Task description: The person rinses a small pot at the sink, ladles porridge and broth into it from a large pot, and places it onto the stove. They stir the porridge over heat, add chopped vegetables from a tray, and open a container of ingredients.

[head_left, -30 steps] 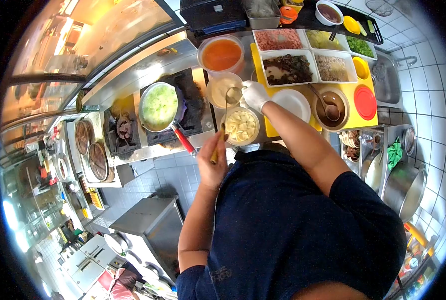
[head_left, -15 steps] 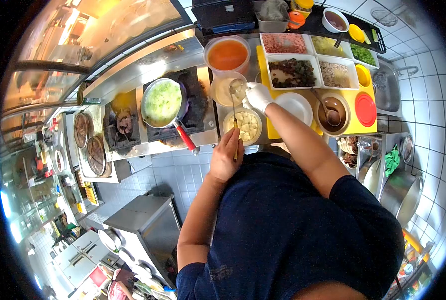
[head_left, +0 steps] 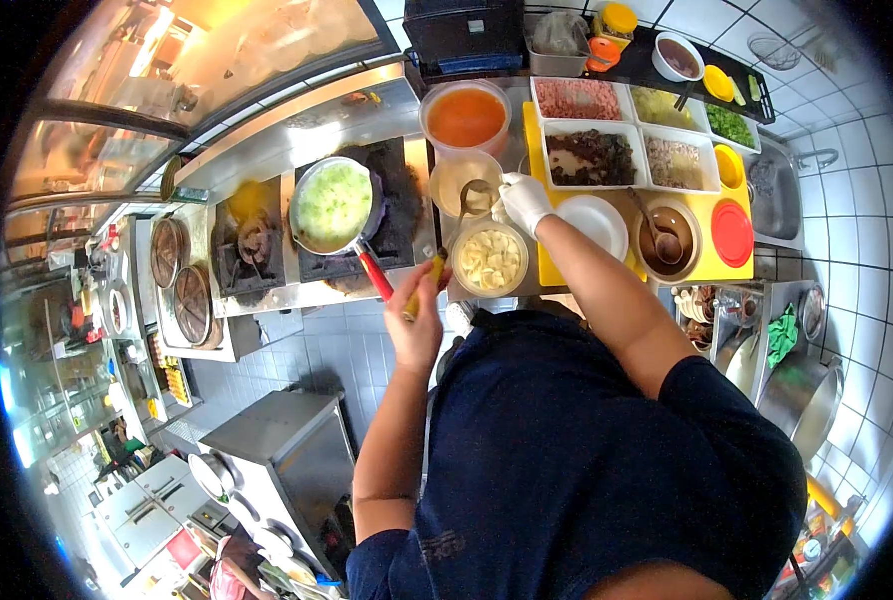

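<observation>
My bare left hand (head_left: 417,318) is wrapped round the yellow handle of a ladle (head_left: 479,198), whose bowl is over a tub of pale liquid (head_left: 454,180). Just right of that bowl is my right hand (head_left: 526,202) in a white glove, its fingers curled in. What they hold, if anything, is hidden. Below the ladle stands a round tub of pale cut chunks (head_left: 492,260). Left of my hands, a red-handled pan (head_left: 333,207) holds pale green chopped food on the stove. A white plate (head_left: 595,226) lies under my right forearm.
A tub of orange liquid (head_left: 466,115) stands behind. White trays of ingredients (head_left: 589,155) sit on and behind a yellow board (head_left: 705,200), with a brown bowl and spoon (head_left: 669,240) and a red lid (head_left: 733,232). A sink (head_left: 773,195) is at the right.
My left hand has moved left and slightly down with the ladle, whose handle now slants more. The ladle's bowl has shifted slightly down. My right hand stays beside the tubs.
</observation>
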### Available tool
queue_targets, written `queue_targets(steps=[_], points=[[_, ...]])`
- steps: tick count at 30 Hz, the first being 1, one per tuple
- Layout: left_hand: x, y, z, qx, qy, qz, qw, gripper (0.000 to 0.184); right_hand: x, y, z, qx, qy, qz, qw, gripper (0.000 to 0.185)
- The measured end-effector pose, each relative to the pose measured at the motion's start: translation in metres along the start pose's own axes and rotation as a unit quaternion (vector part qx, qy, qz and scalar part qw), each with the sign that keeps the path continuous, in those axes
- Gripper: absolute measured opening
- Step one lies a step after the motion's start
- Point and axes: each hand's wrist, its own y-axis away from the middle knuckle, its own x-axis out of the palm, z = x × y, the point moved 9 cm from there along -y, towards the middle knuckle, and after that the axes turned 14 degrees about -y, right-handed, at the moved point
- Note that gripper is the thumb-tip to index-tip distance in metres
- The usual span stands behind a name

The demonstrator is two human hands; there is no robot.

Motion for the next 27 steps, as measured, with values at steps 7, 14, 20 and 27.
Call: queue_targets(steps=[7,14,20,27], points=[[-0.060,0.015,-0.020,-0.015,0.173,-0.141,0.975,0.037,-0.008,-0.021,-0.018,-0.011,-0.063,0.009,0.998,0.038],[-0.096,0.020,-0.045,0.264,-0.418,-0.185,0.849,0.034,-0.024,0.043,0.047,-0.086,-0.050,-0.002,0.995,0.055],[-0.098,0.007,-0.003,0.287,-0.550,-0.068,0.781,0.036,-0.035,0.131,0.081,-0.252,0.107,-0.004,0.962,0.048],[-0.108,0.005,0.006,0.290,-0.568,0.013,0.770,0.044,-0.022,0.189,0.036,-0.449,0.347,-0.026,0.823,0.030]])
